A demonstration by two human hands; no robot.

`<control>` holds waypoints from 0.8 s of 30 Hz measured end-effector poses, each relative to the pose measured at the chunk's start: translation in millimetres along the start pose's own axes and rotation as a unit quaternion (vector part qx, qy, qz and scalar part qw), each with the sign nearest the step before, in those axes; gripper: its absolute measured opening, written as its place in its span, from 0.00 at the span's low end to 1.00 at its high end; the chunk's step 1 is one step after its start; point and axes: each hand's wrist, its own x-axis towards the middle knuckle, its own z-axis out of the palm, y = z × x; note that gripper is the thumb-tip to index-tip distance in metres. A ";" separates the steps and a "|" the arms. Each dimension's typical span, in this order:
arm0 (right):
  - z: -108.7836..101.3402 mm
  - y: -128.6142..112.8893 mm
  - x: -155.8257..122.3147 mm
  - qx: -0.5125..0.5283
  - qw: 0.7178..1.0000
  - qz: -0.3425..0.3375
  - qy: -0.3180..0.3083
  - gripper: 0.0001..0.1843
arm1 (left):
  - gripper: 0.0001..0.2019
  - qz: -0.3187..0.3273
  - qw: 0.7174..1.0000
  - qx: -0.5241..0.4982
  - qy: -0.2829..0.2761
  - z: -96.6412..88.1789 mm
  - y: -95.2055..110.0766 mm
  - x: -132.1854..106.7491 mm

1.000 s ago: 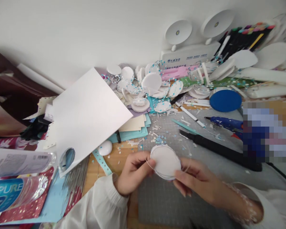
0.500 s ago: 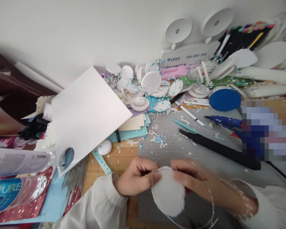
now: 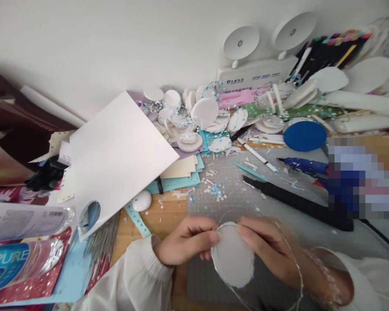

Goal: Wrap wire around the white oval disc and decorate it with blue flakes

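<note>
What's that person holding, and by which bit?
A white disc, by its top edge: left grip at upper left, right grip at upper right.

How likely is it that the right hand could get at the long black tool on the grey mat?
Probably yes: nothing seems to lie across the long black tool, just beyond the right hand. That hand is busy at the white disc, though, so might need freeing.

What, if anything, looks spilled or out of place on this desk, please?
Small blue and white flakes lie scattered beyond the held white round disc, on the gray gridded cutting mat, with pale scraps nearby, so they look spilled. The large white square board also looks askew, turned at an angle to the mat.
</note>
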 end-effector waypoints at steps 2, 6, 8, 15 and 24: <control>1.0 0.4 -0.9 -0.008 1.000 -0.009 0.004 0.21 | 0.28 -0.006 1.000 -0.005 -0.013 0.2 -1.6 1.1; 1.9 2.6 1.3 -0.026 0.999 -0.029 0.000 0.19 | 0.30 -0.025 0.999 -0.008 -0.038 1.5 -5.8 2.7; 1.7 3.6 3.8 -0.045 0.997 -0.060 0.013 0.18 | 0.31 -0.018 0.999 0.024 -0.035 1.7 -7.7 2.6; -1.8 1.8 8.8 -0.082 0.985 -0.148 0.025 0.12 | 0.32 0.047 0.988 0.147 -0.024 0.3 -7.3 1.6; 1.3 7.1 6.4 -0.142 0.974 -0.172 -0.034 0.12 | 0.28 0.016 0.981 0.177 -0.081 -2.5 -7.3 1.0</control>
